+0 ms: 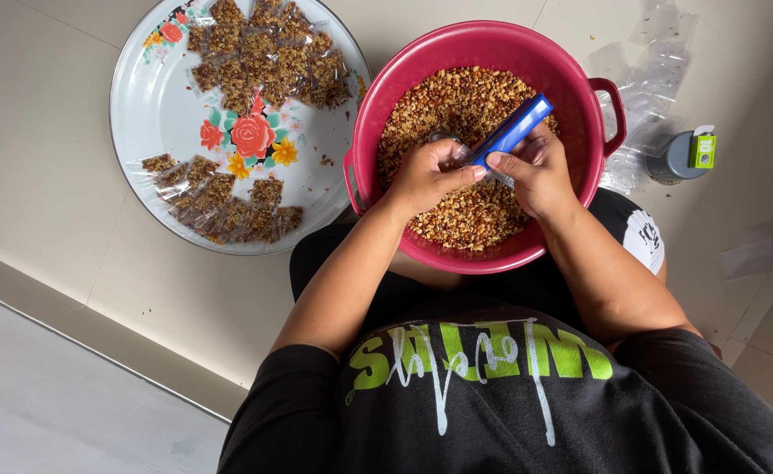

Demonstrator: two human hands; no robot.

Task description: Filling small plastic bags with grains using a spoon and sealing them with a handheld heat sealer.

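Note:
A red plastic basin sits in my lap, filled with brown nut-and-grain mix. Over it my left hand pinches a small clear bag and what looks like a metal spoon. My right hand holds a blue bar-shaped tool clamped across the same small bag. The two hands meet at the middle of the basin.
A round white tray with a flower print lies on the floor at the left, carrying several small filled bags in two groups. Empty clear bags and a grey cylinder with a green box lie at the right.

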